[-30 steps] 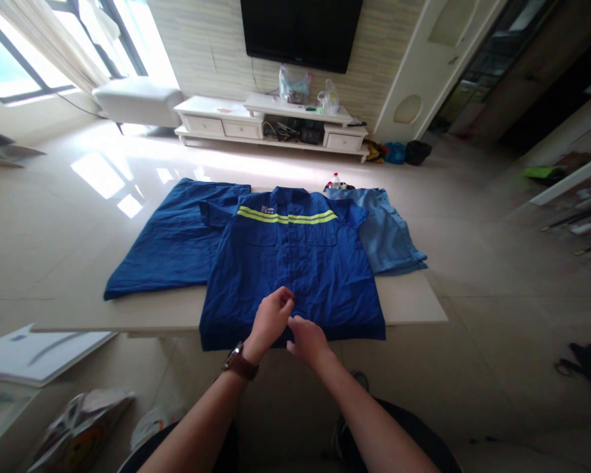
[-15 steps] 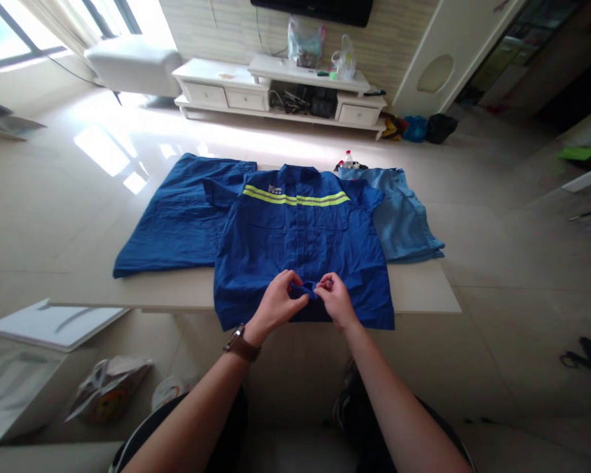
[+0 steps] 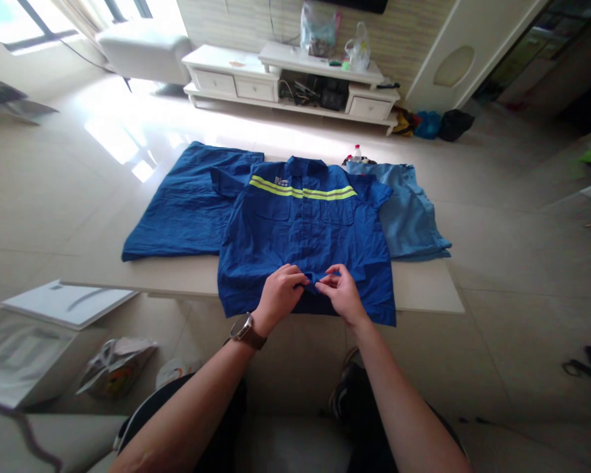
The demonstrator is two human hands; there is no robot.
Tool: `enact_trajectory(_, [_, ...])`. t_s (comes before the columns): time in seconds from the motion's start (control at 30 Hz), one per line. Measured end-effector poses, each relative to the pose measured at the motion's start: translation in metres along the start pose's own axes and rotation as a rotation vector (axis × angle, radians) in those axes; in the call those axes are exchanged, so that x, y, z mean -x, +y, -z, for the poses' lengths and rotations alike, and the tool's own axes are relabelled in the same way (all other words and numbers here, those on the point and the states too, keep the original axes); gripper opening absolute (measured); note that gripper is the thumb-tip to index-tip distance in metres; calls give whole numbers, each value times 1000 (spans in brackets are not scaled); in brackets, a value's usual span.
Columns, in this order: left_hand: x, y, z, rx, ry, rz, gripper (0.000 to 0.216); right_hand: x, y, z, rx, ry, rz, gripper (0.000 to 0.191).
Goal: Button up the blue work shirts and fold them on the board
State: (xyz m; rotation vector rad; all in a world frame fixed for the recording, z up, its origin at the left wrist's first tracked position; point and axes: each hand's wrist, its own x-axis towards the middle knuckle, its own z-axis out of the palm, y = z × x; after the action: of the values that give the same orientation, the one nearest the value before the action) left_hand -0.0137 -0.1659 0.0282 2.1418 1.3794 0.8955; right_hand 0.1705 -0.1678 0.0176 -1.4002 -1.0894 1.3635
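A blue short-sleeved work shirt (image 3: 305,226) with a yellow and grey reflective stripe lies front up across a table (image 3: 426,289), collar away from me. Its hem hangs over the near edge. My left hand (image 3: 283,292), with a watch (image 3: 242,326) on the wrist, pinches the front of the shirt low at the middle. Just beside it my right hand (image 3: 342,294) pinches the same gathered fold between thumb and fingers. The small part held between the fingertips is too hidden to make out.
Dark blue folded cloth (image 3: 177,207) lies left of the shirt, lighter blue cloth (image 3: 408,213) right. A bottle (image 3: 357,153) stands behind. A white box (image 3: 69,305) and a plastic bag (image 3: 118,368) are at lower left. Beyond the floor stands a white TV cabinet (image 3: 217,82).
My left fingers have closed further over the fold, and the right hand's grip has shifted slightly. The whole view has turned a little; the shirt lies as before.
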Motion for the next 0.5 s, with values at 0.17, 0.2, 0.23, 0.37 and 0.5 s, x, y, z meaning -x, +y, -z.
enact_trajectory(0.17, [2, 4, -5, 41, -25, 16, 26, 2, 0, 1, 101, 73, 115, 42])
enact_trajectory(0.2, [3, 5, -6, 46, -31, 19, 26, 3, 1, 0, 121, 79, 128, 40])
enact_trajectory(0.23, [3, 5, -7, 51, -40, 18, 26, 3, 1, -1, 132, 85, 135, 39])
enact_trajectory(0.37, [4, 6, -7, 20, -110, -68, 26, 4, 2, -4, 116, 108, 129, 40])
enact_trajectory(0.5, [3, 7, -1, -21, -150, -140, 27, 4, 1, -6, 63, 102, 106, 41])
